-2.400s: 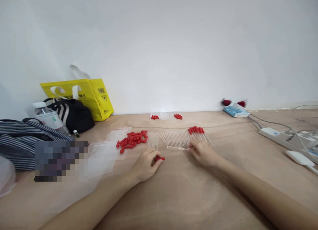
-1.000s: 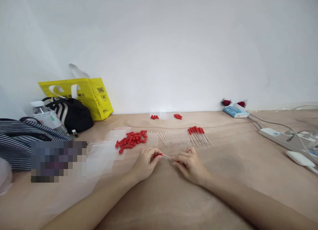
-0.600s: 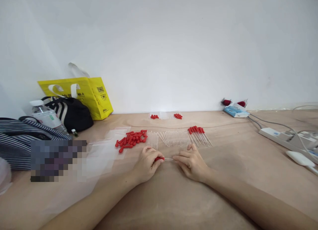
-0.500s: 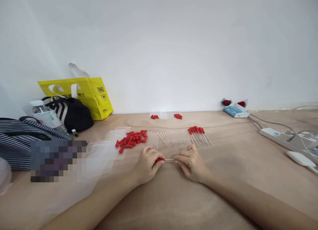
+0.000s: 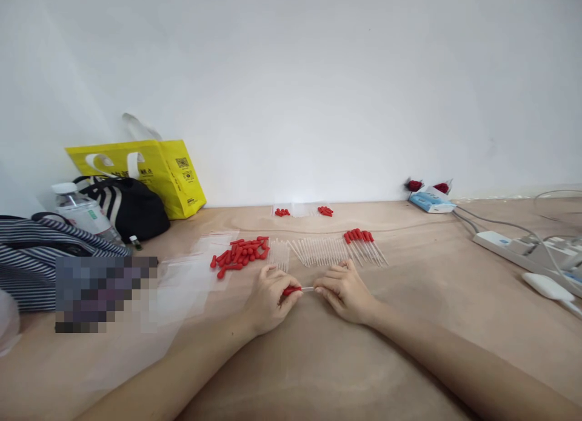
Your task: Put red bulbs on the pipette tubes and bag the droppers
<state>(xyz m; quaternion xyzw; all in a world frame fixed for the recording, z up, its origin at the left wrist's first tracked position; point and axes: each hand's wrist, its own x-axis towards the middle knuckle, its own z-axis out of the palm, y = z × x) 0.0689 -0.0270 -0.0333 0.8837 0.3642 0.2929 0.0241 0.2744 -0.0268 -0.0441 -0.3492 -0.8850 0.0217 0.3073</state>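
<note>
Between thumb and fingers, my left hand [image 5: 275, 299] pinches a red rubber dropper bulb [image 5: 291, 290]. My right hand [image 5: 343, 292] grips a thin clear dropper tube [image 5: 308, 289] by its right end; the tube's left end meets the bulb. Beyond my left hand, loose red bulbs [image 5: 240, 254] lie heaped on clear plastic bags [image 5: 195, 275]. A row of clear tubes [image 5: 322, 251] is laid out just past both hands, with a smaller bunch of tubes [image 5: 279, 253] to its left. Several droppers with red bulbs fitted [image 5: 361, 242] lie side by side at the row's right end.
Near the wall sit two small groups of red bulbs [image 5: 282, 212] on clear plastic. A yellow bag [image 5: 173, 178], black bag [image 5: 140, 212], water bottle [image 5: 84, 208] and striped bag [image 5: 36, 251] stand left. A tissue pack [image 5: 431, 201] and power strip [image 5: 504, 245] lie right.
My right hand has shifted slightly left towards my left hand, and the visible stretch of tube between them is shorter. The view has also moved a little.
</note>
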